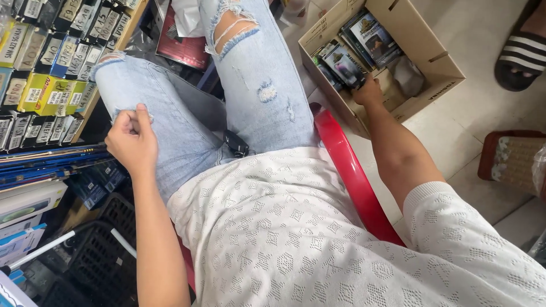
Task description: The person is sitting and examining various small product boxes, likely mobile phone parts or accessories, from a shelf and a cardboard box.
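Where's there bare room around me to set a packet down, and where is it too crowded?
Bare floor tiles lie right of the cardboard box, between it, the striped sandal and the patterned mat. The box is packed with packets where the right hand reaches in. The shelf beyond the left hand is crammed too.
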